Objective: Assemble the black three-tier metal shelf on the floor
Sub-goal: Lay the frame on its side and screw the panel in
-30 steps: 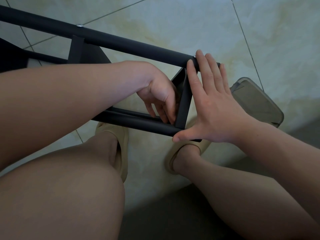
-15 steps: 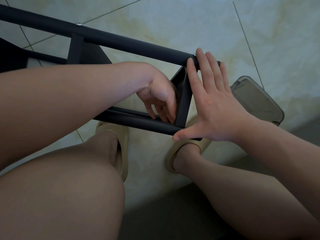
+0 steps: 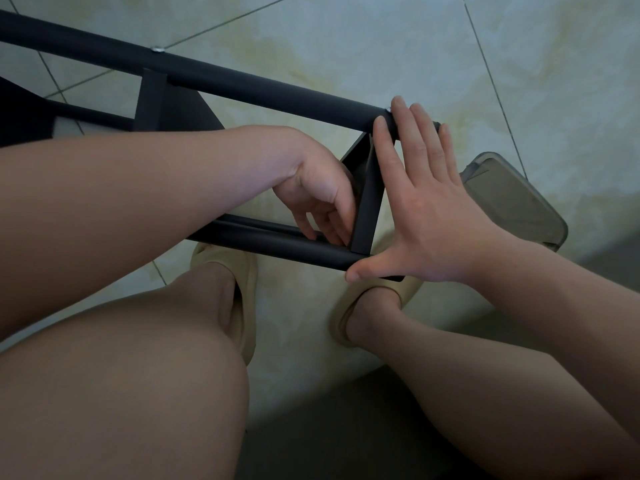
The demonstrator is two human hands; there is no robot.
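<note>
The black shelf frame lies on its side on the tiled floor, with an upper tube [image 3: 263, 88] and a lower tube [image 3: 277, 245] running left to right. A flat end crossbar [image 3: 369, 202] joins them near their right ends. My left hand [image 3: 318, 192] reaches inside the frame, its fingers curled at the foot of that crossbar where it meets the lower tube; the fingertips are hidden. My right hand [image 3: 426, 209] spans the frame's end, fingers laid over the upper tube's tip and thumb pressed against the lower tube's tip.
A second crossbar [image 3: 149, 98] sits further left, below a silver screw head [image 3: 158, 49]. A dark shelf panel [image 3: 20, 116] shows at the far left. A grey translucent plastic piece [image 3: 516, 199] lies right of my hand. My knees and beige slippers [image 3: 247, 306] are below the frame.
Almost nothing differs: both hands stay at the end crossbar, and the left fingers shift slightly at the lower joint.
</note>
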